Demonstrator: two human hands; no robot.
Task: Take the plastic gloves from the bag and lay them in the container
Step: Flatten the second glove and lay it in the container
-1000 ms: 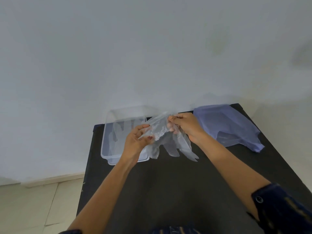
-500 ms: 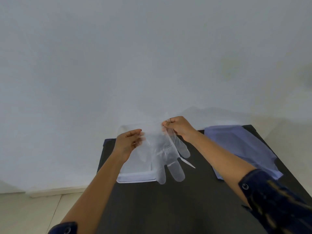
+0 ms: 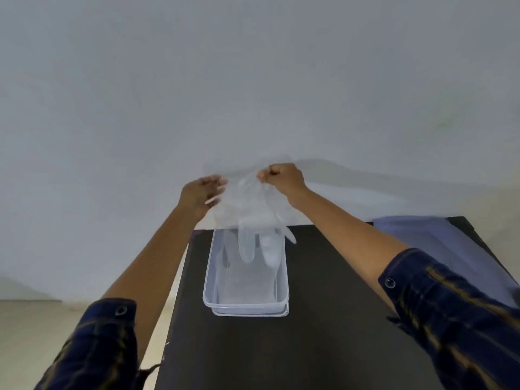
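A clear plastic glove hangs spread out between my two hands, its fingers dangling down into the far end of the container. My left hand pinches the glove's left cuff edge. My right hand is closed on the right cuff edge. Below them stands the clear rectangular plastic container on the black table, with pale plastic lying on its floor. The light purple bag lies flat at the table's right side.
A plain white wall rises just behind the table's far edge. The table's left edge drops to a beige tiled floor. My dark plaid sleeves fill the lower corners.
Both hands have risen and moved towards the wall, stretching the glove open over the container. The view has shifted, so the container now sits centred under the glove.
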